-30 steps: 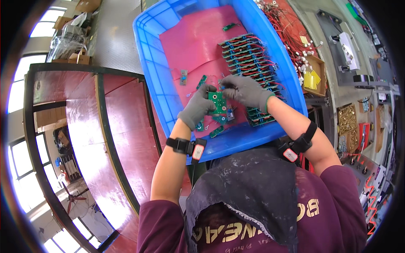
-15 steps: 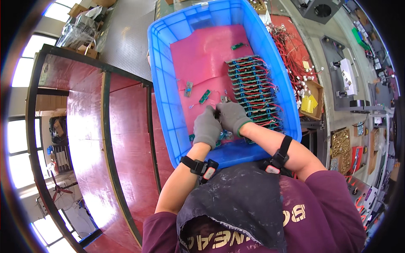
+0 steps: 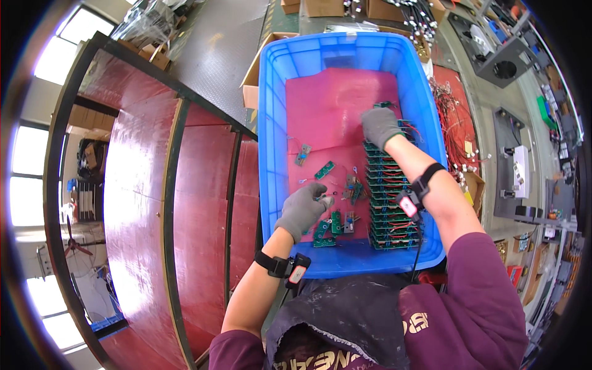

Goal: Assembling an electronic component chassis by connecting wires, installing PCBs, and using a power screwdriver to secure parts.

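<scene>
Inside a blue plastic bin (image 3: 277, 34), a row of green circuit boards (image 3: 385, 216) with red wires stands packed along the right side. My right hand (image 3: 380, 127), in a grey glove, is at the far end of this row with its fingers curled down; what they hold is hidden. Just beyond it a single green board (image 3: 385, 105) shows. My left hand (image 3: 302, 209), also gloved, is bent over the near left part of the bin, a small pale thing at its fingertips. Around it lie loose boards: one green board (image 3: 324, 169), a greyish board (image 3: 303, 155) and several near the front wall.
A pink sheet (image 3: 339, 98) lines the bin floor. Left of the bin stands a dark-framed rack with red panels (image 3: 203, 185). To the right, red wires with white connectors (image 3: 450, 117) lie on a bench. Cardboard boxes (image 3: 324, 7) are beyond the bin.
My right hand has moved away from my left, outward to the far end of the board row. My left hand stays over the loose boards. The whole view has shifted.
</scene>
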A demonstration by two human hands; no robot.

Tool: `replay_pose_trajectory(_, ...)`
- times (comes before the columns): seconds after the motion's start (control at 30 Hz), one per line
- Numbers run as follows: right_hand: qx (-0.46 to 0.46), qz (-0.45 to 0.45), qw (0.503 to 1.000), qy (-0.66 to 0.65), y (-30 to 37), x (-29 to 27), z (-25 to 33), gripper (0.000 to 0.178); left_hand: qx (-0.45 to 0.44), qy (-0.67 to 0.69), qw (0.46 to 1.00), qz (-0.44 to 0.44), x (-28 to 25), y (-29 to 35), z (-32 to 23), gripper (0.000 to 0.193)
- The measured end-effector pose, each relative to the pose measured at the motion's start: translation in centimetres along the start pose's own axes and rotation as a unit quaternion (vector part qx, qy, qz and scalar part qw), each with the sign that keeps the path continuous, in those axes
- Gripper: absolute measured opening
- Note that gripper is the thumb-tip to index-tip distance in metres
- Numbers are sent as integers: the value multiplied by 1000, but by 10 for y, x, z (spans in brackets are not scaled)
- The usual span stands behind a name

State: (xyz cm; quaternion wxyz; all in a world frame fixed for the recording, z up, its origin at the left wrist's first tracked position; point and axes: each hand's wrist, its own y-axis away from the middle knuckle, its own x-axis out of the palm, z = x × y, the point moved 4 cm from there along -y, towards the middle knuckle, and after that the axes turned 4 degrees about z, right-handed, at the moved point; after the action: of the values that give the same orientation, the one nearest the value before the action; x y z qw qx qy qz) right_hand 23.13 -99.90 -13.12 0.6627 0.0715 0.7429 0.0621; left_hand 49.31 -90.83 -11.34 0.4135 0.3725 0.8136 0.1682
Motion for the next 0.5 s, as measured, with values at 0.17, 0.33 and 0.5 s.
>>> replay_pose_trajectory(0.17, -175, -257, 942, -126, 81, -58, 0, 20, -47, 393, 918, -13, -13, -18, -4, 55)
replay_pose_trajectory(0.33, -293, -322, 890, -135, 165, -60, 35, 30, 16, 598, 790, 136, 7, -43, -31, 49)
replay_pose_trajectory(0.5, -311, -289, 899, -111, 192, -49, 33, 30, 63, 671, 735, 75, 43, -55, -44, 42)
